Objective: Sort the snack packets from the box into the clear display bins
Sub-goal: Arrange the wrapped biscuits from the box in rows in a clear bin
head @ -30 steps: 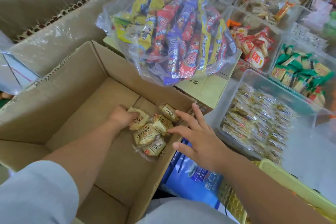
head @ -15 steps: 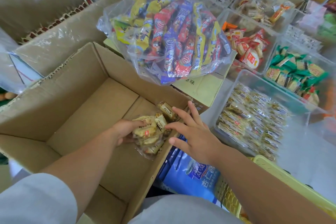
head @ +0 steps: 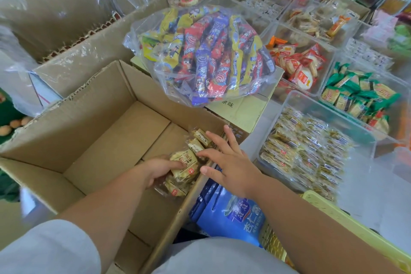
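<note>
An open cardboard box (head: 84,122) holds a small heap of clear-wrapped beige snack packets (head: 184,169) against its right wall. My left hand (head: 159,168) is inside the box, fingers curled around that heap from the left. My right hand (head: 229,162) presses flat on the heap from the right over the box wall, fingers spread and touching two packets (head: 199,140) at the top. To the right, a clear display bin (head: 329,109) is filled with the same kind of packets.
A clear bag of colourful candy bars (head: 206,55) lies on a closed carton behind the box. Other clear bins hold red-orange packets (head: 298,64) and green packets (head: 358,93). A blue bag (head: 231,216) and a yellow basket (head: 347,227) sit near my right arm.
My left hand has dragged the packets toward the box's near right wall and gathered them into a tighter heap. My right hand has stayed against them, following slightly.
</note>
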Demonstrator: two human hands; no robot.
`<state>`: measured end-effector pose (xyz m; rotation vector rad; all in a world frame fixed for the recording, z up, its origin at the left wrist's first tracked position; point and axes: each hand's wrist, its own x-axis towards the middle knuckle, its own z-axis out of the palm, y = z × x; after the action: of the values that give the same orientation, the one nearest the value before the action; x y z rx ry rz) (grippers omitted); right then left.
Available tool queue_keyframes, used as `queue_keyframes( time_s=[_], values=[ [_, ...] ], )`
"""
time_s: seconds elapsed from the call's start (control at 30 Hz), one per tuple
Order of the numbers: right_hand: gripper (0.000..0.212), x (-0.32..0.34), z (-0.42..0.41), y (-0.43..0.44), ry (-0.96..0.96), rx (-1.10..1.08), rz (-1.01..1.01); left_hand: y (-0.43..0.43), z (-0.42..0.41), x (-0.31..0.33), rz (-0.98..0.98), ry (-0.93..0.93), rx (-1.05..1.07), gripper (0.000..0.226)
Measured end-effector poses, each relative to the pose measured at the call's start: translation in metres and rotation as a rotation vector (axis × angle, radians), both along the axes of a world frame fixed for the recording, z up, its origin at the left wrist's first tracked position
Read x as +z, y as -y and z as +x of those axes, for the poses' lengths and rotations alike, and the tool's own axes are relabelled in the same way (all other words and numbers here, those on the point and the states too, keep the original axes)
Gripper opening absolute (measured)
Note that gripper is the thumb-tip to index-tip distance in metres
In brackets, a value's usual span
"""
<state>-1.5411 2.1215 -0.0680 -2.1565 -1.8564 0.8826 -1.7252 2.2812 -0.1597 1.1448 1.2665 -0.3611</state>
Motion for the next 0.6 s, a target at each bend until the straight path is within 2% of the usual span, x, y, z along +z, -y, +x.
queue_keyframes(
  time_s=[0.1, 0.23, 0.33, 0.4, 0.5, 0.6],
  values=[
    [0.052, 0.0, 0.001, -0.001, 0.003, 0.002, 0.0, 0.006, -0.003, 0.002, -0.028, 0.015, 0.032, 0.032],
    [0.057, -0.001, 0.002, -0.001, 0.0, 0.003, 0.02, 0.009, -0.007, 0.003, -0.051, 0.048, 0.084, 0.076],
    [0.057, -0.003, 0.004, 0.0, -0.007, 0.001, 0.035, 0.008, -0.011, 0.01, 0.022, 0.066, 0.151, 0.098],
    [0.055, -0.006, 0.005, 0.0, -0.01, 0.004, 0.042, 0.008, -0.015, 0.02, 0.074, 0.066, 0.215, 0.096],
    [0.05, -0.01, 0.006, -0.001, -0.028, 0.006, 0.054, 0.01, -0.027, 0.038, 0.169, 0.07, 0.391, 0.075],
    [0.054, -0.012, 0.005, -0.001, -0.036, 0.0, 0.063, 0.015, -0.04, 0.066, 0.295, 0.19, 0.634, 0.057]
  ],
)
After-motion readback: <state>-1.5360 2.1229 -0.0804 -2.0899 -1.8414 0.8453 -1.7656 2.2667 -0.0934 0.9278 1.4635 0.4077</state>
